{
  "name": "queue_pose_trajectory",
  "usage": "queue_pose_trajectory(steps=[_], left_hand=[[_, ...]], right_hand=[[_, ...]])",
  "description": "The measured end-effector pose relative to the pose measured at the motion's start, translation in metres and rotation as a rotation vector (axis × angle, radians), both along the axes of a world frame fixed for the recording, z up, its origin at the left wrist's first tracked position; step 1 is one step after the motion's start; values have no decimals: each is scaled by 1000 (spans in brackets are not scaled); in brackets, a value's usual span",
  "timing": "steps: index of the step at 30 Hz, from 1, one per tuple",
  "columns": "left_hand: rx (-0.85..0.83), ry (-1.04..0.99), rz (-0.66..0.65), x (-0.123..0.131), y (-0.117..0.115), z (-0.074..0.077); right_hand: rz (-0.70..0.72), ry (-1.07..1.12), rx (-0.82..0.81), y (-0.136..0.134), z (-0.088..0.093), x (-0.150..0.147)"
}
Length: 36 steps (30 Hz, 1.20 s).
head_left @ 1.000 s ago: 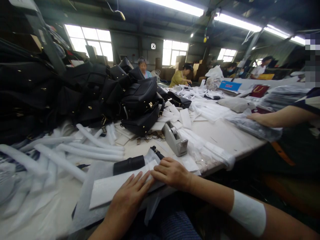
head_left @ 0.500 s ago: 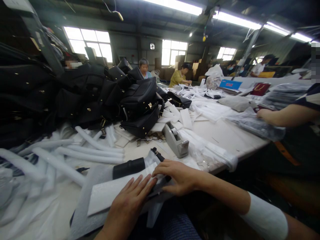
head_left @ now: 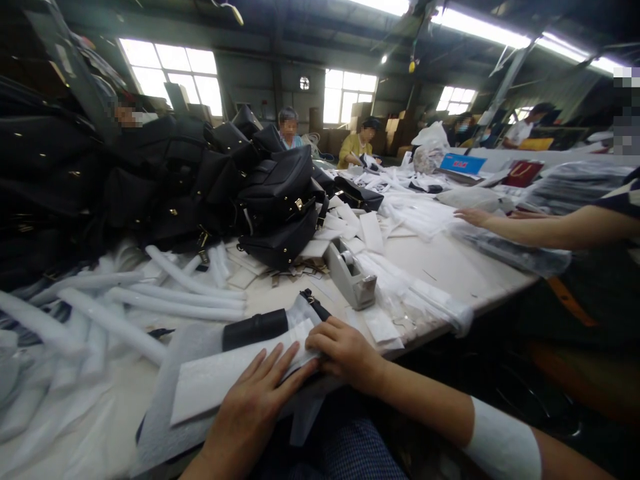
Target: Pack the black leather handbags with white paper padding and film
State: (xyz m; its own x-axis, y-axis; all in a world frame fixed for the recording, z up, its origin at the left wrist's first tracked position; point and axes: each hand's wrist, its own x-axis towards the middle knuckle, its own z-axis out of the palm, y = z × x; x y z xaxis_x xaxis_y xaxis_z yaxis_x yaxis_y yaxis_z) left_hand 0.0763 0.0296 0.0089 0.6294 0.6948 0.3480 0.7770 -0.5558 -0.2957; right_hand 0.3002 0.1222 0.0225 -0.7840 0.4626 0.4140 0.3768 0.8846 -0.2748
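Note:
At the table's near edge a black bag (head_left: 254, 329), partly covered in white foam wrap (head_left: 167, 407), lies in front of me. A white padded strip (head_left: 210, 387) rests across it. My left hand (head_left: 260, 393) presses flat on this strip with its fingers stretched out. At the strip's right end, my right hand (head_left: 345, 353) has its fingers curled and pinched on the white foam sheet; its fingertips are partly hidden. A dark strap with a buckle (head_left: 313, 303) sticks out just beyond my right fingers.
A grey tape dispenser (head_left: 353, 277) stands beyond my right hand. White foam tubes (head_left: 175, 303) lie at the left, in front of a pile of black bags (head_left: 275, 180). A co-worker's arm (head_left: 550, 230) reaches over plastic-wrapped goods (head_left: 520, 250) at the right.
My right hand has drawn in slightly and its fingers have closed more on the strip's end. My left hand stays flat. The co-worker's hand has moved left over the plastic.

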Motion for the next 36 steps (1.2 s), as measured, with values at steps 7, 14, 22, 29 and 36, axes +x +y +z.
queue_pose_trajectory(steps=[7,14,22,29,36], left_hand=[[29,82,4,1,-2,-2],[8,73,23,1,-1,-3],[-66,3,32,2,-4,0],[-111,-39,33,2,-5,0],[-107,-3,44,5,-4,1]], right_hand=[[184,146,-183,0,6,20],[32,238,114,-12,-13,10],[-43,246,215,-73,-35,28],[-178,124,-64,-91,-62,8],[-70,239,-141,-95,-53,29]])
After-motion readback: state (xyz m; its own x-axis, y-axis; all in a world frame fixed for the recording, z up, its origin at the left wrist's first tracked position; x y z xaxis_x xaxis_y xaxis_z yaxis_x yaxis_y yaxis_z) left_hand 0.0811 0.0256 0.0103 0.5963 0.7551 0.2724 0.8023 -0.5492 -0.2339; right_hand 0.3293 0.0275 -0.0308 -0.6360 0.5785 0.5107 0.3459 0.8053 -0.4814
